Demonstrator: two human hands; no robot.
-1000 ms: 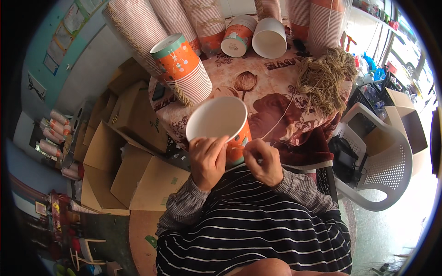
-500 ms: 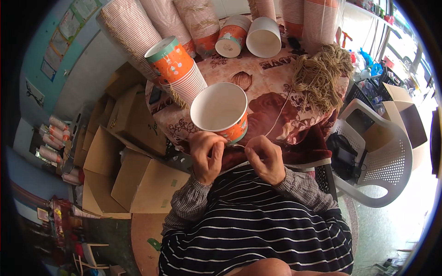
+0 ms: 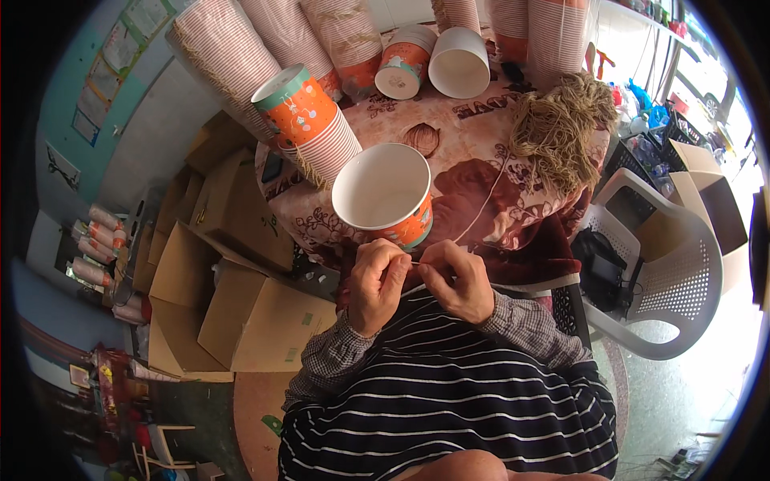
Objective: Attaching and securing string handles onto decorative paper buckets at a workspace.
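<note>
Left hand and right hand nearly meeting, fingertips pinching thin cord; step looks unfinished. Just beyond, open paper cup upright at near edge of table, no cord visible on it. Farther, nested cups with strands alongside, seemingly done; tangled twine bundle left.
</note>
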